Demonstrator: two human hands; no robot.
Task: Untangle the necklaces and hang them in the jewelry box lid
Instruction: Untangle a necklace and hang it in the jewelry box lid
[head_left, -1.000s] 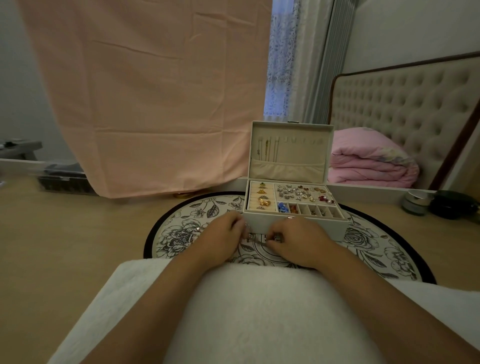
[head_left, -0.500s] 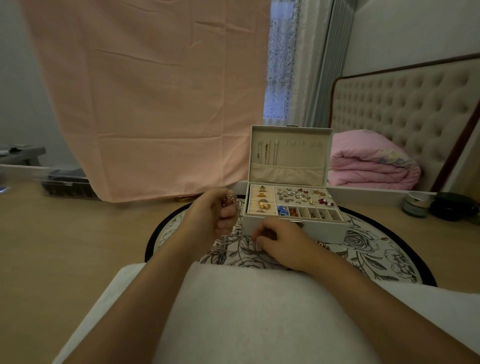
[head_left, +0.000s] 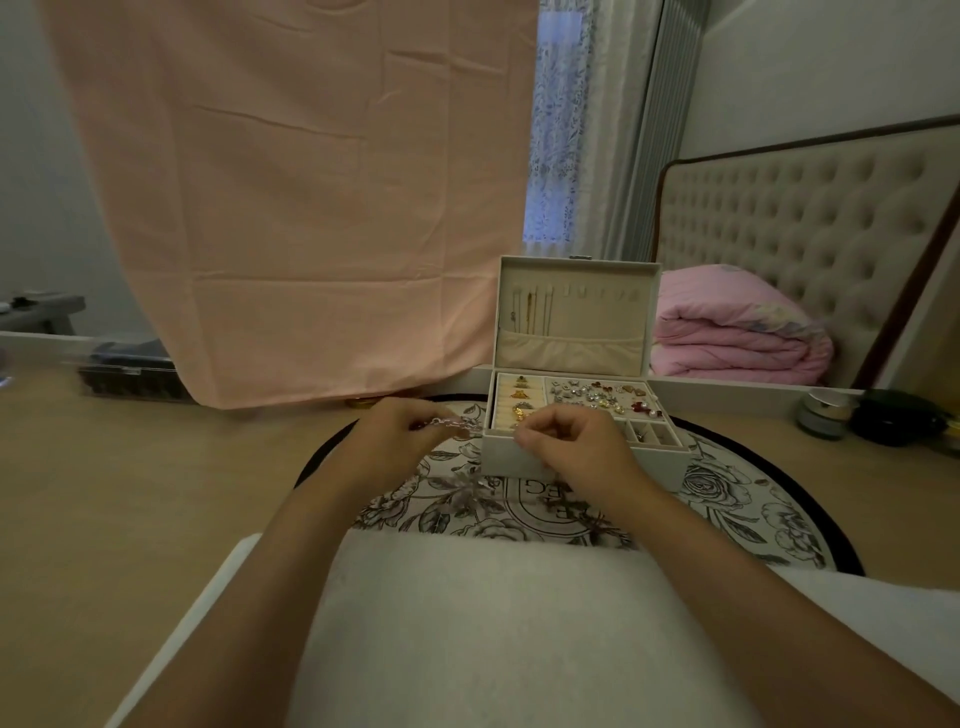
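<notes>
I see a pale wood floor (head_left: 130, 493) with a round black-rimmed floral rug (head_left: 727, 499) on it. On the rug's far side stands the open jewelry box (head_left: 519, 457), its lid (head_left: 576, 343) upright with a few thin chains (head_left: 524, 312) hanging at the lid's left. My left hand (head_left: 395, 441) is curled, pinching the tangled necklaces (head_left: 449, 423) above the rug, just left of the box's near corner. My right hand (head_left: 571, 447) is curled in front of the box; I cannot tell whether it grips a strand. A white cushion (head_left: 493, 623) fills the near view. A pink sheet (head_left: 285, 208) hangs far left, and far right are a tufted headboard (head_left: 805, 234) and a folded pink quilt (head_left: 737, 338).
</notes>
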